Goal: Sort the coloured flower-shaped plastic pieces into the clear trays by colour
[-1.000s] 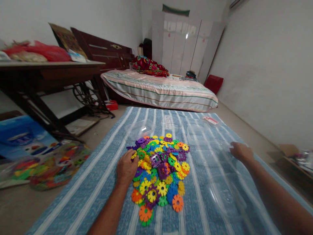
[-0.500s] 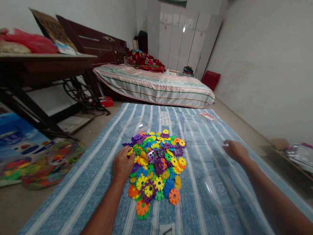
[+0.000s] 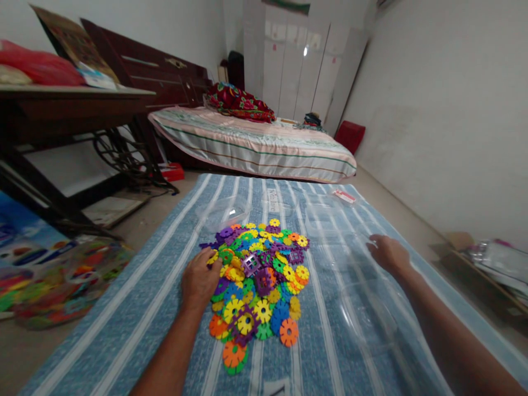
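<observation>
A heap of snowflake-shaped plastic building discs (image 3: 256,286) in yellow, orange, green, blue and purple lies on the striped cloth. Several purple square pieces (image 3: 264,281) are mixed in. My left hand (image 3: 200,279) rests at the heap's left edge, its fingers bent and apart beside a yellow disc; nothing shows clearly held. To the right of the heap, my right hand (image 3: 388,254) is low over the cloth with thumb and forefinger apart. It is close to the clear plastic containers (image 3: 322,212); whether it touches one I cannot tell.
Another clear container (image 3: 223,212) stands behind the heap, and a round clear one (image 3: 367,316) lies near my right forearm. A red-and-white packet (image 3: 344,196) is at the far edge of the blue striped cloth (image 3: 165,242). Bags of colourful pieces (image 3: 74,286) sit at the left.
The whole scene has shifted slightly left as my head turned a little right. Both hands keep their places beside the heap and the containers.
</observation>
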The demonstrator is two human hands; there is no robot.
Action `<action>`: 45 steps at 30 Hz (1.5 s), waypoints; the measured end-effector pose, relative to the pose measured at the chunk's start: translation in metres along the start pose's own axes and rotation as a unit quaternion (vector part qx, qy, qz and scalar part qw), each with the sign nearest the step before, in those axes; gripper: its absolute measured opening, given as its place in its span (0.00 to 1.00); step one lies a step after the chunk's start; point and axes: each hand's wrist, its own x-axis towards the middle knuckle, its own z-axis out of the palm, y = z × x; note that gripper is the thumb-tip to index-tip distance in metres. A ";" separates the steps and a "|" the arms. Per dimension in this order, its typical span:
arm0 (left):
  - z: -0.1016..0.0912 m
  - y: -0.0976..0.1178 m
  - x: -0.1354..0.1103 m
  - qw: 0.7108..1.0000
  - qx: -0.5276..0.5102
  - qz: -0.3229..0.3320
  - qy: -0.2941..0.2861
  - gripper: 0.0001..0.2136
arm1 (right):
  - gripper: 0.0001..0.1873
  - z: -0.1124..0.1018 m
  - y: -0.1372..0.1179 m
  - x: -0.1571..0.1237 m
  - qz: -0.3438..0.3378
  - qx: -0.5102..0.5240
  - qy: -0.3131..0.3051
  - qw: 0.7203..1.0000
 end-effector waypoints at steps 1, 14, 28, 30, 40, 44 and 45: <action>0.000 0.000 0.000 1.000 0.001 0.000 0.000 0.13 | 0.20 -0.004 -0.005 -0.005 -0.034 0.008 0.005 0.999; 0.002 -0.004 0.000 1.000 -0.010 -0.003 0.001 0.14 | 0.36 -0.010 -0.016 -0.095 -0.236 0.059 -0.043 0.969; -0.002 -0.003 -0.001 1.000 -0.003 -0.003 -0.005 0.14 | 0.25 0.014 -0.035 -0.066 -0.233 -0.012 0.036 0.972; -0.003 -0.003 -0.001 1.000 -0.003 -0.002 -0.006 0.14 | 0.23 0.009 -0.038 -0.065 -0.230 -0.008 0.014 0.973; 0.001 -0.008 0.001 1.000 -0.016 0.002 0.010 0.14 | 0.19 -0.005 -0.044 -0.066 -0.211 0.010 -0.068 0.975; 0.000 -0.006 0.000 1.000 -0.015 -0.003 0.004 0.14 | 0.21 -0.009 -0.045 -0.058 -0.221 0.030 -0.077 0.972; -0.001 -0.006 0.001 1.000 -0.016 -0.004 0.000 0.15 | 0.20 -0.011 -0.045 -0.056 -0.226 0.033 -0.086 0.970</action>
